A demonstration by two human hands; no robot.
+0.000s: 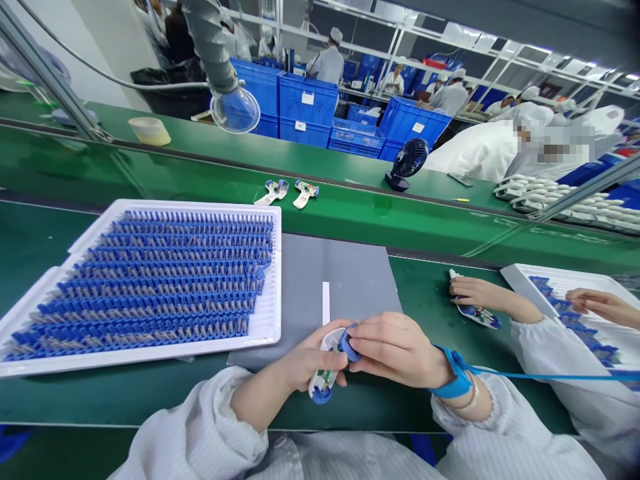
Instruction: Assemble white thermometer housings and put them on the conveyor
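gripping a white-and-blue plastic device (321, 381) in both hands: the left hand (310, 357) curls its fingers closed around the body, and the right hand (395, 350) presses its fingertips (363, 339) onto the blue end piece (349, 345) (a blue wrist strap (453, 377) circles that wrist). the device is held over the near edge of a grey mat (345, 280).

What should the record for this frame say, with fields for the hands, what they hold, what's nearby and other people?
Left hand: grips a white plastic part
Right hand: pinches the part's blue end
Right wrist: blue strap
Nearby: white tray of blue-and-grey parts in rows; grey mat
Other people: a co-worker's hands at right
Background: desk fan; blue crates
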